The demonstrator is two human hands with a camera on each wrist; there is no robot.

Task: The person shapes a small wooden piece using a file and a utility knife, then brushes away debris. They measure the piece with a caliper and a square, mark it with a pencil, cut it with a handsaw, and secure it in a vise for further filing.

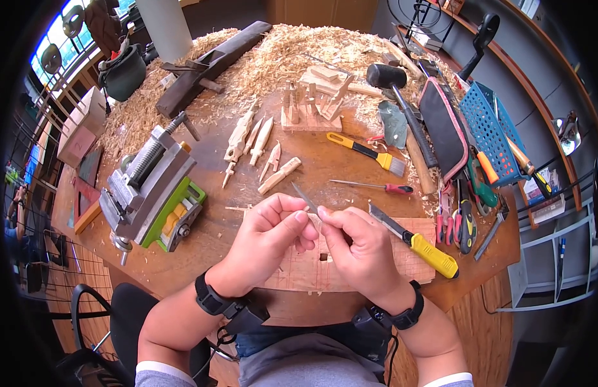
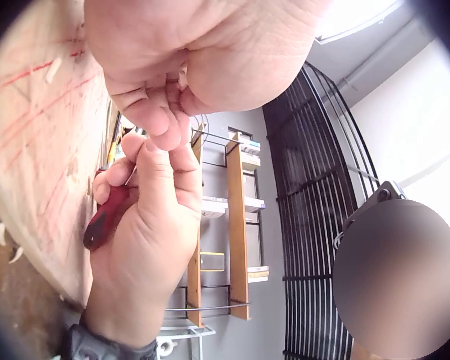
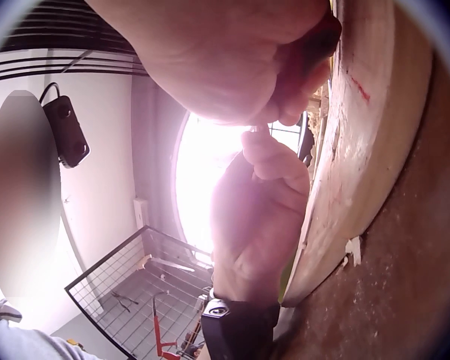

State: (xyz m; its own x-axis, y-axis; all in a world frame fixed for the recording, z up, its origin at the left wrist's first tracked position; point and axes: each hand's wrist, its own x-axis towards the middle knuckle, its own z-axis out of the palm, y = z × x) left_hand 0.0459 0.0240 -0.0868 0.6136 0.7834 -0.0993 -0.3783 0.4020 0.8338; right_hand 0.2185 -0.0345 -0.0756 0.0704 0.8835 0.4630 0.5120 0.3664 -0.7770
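Observation:
My right hand (image 1: 360, 242) grips a tool with a red and black handle (image 2: 109, 221). Its slim, pointed metal blade (image 1: 304, 195) shows between the two hands in the head view. Thumb and fingertips of my left hand (image 1: 270, 235) are curled close beside the blade, pinching a small pale sliver of wood that is mostly hidden. The fingertips of both hands meet. Beneath them lies a flat wooden board (image 1: 402, 274) with red marking lines and a small square hole. A yellow-handled knife (image 1: 434, 255) lies across the board's right side.
A vise (image 1: 150, 180) stands left. Carved wood pieces (image 1: 261, 138), a brush (image 1: 366, 153) and a red-handled tool (image 1: 395, 189) lie beyond the hands. Wood shavings (image 1: 292, 51) cover the far side, with a plane (image 1: 212, 68) among them. A mallet (image 1: 386, 76) and blue basket (image 1: 489, 129) are right.

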